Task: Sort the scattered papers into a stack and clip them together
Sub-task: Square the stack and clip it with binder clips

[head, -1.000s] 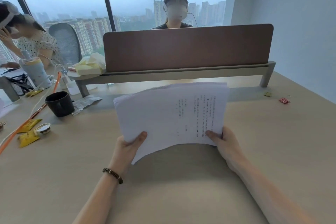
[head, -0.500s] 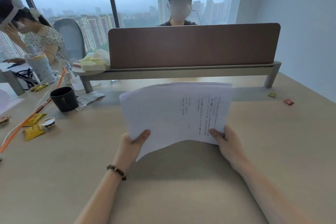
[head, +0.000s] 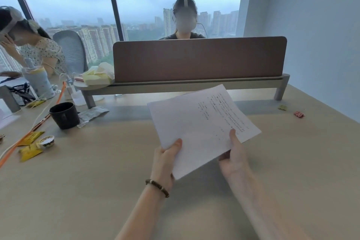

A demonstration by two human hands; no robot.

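Both hands pinch the paper stack (head: 196,128) above the tabletop (head: 97,171), left hand (head: 165,160) at its near-left edge, right hand (head: 233,156) on the near edge, long axis tilted far-left to near-right; red clip (head: 299,114) lies far right, nearer the right hand.

My beige desk (head: 97,191) carries a black mug (head: 64,115) at its left, a crumpled silver wrapper (head: 93,113) just beside it, and yellow packets (head: 30,145) nearer the edge. Far right lie a red binder clip (head: 299,114) and a small green one (head: 282,107), close together.
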